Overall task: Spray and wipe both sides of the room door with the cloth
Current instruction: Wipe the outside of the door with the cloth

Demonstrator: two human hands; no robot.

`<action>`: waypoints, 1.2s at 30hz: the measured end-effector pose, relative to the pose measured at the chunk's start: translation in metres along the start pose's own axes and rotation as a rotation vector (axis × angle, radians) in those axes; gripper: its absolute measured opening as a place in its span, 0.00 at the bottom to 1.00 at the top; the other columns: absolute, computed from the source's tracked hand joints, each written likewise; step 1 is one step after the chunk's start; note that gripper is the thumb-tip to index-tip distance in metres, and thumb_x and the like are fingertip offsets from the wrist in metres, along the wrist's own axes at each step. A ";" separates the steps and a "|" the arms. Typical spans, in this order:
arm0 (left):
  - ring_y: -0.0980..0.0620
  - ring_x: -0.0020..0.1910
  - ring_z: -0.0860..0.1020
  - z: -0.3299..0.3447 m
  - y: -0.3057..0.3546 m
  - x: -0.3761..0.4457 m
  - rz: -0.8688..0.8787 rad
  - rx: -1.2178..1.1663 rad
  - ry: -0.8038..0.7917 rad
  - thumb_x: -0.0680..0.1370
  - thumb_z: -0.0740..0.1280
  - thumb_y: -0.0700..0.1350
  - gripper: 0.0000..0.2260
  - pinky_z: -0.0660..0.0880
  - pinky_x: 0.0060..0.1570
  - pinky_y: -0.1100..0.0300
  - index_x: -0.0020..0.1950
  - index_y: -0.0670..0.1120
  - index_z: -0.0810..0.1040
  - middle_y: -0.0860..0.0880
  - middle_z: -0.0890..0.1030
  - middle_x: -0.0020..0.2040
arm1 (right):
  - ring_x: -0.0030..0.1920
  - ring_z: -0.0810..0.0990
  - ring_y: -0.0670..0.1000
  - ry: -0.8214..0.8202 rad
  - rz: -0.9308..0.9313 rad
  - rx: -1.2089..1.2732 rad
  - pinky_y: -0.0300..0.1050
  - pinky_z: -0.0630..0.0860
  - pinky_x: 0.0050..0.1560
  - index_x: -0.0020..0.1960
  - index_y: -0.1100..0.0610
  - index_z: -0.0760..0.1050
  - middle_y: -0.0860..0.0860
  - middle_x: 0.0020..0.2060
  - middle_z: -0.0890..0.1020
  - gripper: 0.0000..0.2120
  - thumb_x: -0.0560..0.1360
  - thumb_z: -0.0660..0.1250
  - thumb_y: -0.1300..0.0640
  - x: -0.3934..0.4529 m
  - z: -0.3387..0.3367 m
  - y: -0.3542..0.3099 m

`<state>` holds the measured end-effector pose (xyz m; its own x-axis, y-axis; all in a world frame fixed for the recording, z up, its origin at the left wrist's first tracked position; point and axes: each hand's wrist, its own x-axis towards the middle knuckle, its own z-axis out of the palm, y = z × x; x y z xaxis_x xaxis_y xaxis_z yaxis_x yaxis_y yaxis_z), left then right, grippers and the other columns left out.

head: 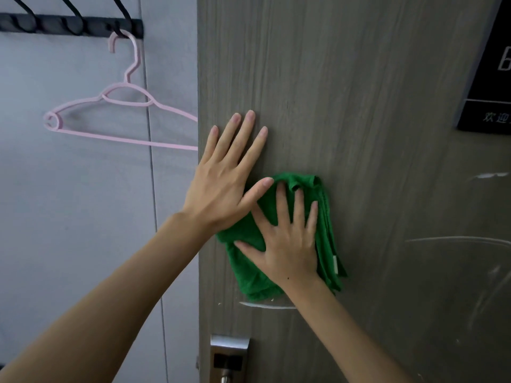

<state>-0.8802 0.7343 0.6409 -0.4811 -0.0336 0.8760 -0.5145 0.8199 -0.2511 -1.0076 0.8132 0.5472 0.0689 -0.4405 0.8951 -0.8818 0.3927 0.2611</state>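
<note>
Pressure was the main risk at this moment: the right hand [287, 244] lay flat with its fingers spread on the bunched green microfibre cloth [279, 236], pressing it against the grey wood-grain room door [359, 106], while the left hand [224, 172] rested open and flat on the door just beside the cloth, near the door's free edge. If the door was unlatched, that push could swing it and the cloth could slip from under straight fingers that gripped nothing. The loose folds hanging below the right hand might snag the brushed metal lock plate [229, 352] low on the door. Pale streaks [265, 305] under the cloth suggested residue could be smeared rather than lifted. A pink plastic hanger [121, 117] hung near the edge and could be knocked. No spray bottle was in view.
</note>
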 end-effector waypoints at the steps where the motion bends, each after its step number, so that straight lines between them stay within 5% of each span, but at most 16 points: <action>1: 0.43 0.78 0.47 0.002 0.000 0.000 0.003 0.016 0.005 0.81 0.48 0.61 0.31 0.43 0.76 0.46 0.79 0.44 0.54 0.41 0.51 0.79 | 0.71 0.58 0.64 -0.012 -0.044 -0.003 0.64 0.45 0.71 0.76 0.44 0.54 0.58 0.74 0.58 0.37 0.73 0.53 0.28 -0.009 0.003 0.000; 8: 0.41 0.78 0.50 0.010 -0.001 0.001 0.024 0.105 0.049 0.81 0.49 0.61 0.31 0.45 0.75 0.44 0.78 0.44 0.56 0.39 0.54 0.78 | 0.68 0.63 0.60 -0.006 -0.206 -0.016 0.61 0.44 0.73 0.72 0.42 0.61 0.54 0.71 0.63 0.36 0.69 0.60 0.28 -0.026 0.003 0.032; 16: 0.40 0.77 0.52 0.012 -0.002 0.000 0.045 0.117 0.089 0.82 0.51 0.61 0.31 0.47 0.75 0.43 0.78 0.43 0.56 0.38 0.56 0.78 | 0.73 0.55 0.67 0.104 0.146 -0.069 0.69 0.48 0.70 0.75 0.50 0.61 0.63 0.74 0.58 0.39 0.72 0.54 0.27 0.024 -0.026 0.122; 23: 0.38 0.77 0.53 0.018 -0.003 0.001 0.047 0.153 0.105 0.82 0.52 0.61 0.31 0.48 0.75 0.41 0.78 0.43 0.56 0.37 0.56 0.78 | 0.73 0.55 0.68 0.121 0.217 -0.071 0.68 0.49 0.71 0.75 0.49 0.59 0.64 0.74 0.58 0.39 0.73 0.55 0.27 0.015 -0.019 0.103; 32: 0.38 0.77 0.53 0.019 -0.003 0.000 0.051 0.188 0.107 0.82 0.51 0.61 0.31 0.46 0.75 0.42 0.79 0.43 0.55 0.37 0.55 0.78 | 0.66 0.63 0.67 0.069 -0.024 -0.078 0.69 0.53 0.68 0.70 0.48 0.65 0.61 0.70 0.62 0.36 0.71 0.54 0.26 -0.038 -0.005 0.107; 36: 0.38 0.77 0.52 0.018 -0.002 0.001 0.044 0.186 0.092 0.82 0.51 0.61 0.31 0.45 0.75 0.43 0.79 0.43 0.55 0.37 0.55 0.78 | 0.71 0.58 0.68 0.112 0.200 -0.040 0.69 0.50 0.69 0.72 0.51 0.62 0.64 0.73 0.60 0.39 0.72 0.53 0.26 -0.008 -0.017 0.126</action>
<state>-0.8924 0.7218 0.6348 -0.4433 0.0592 0.8944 -0.6205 0.6998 -0.3539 -1.1115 0.8797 0.5790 -0.0517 -0.2595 0.9644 -0.8639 0.4961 0.0872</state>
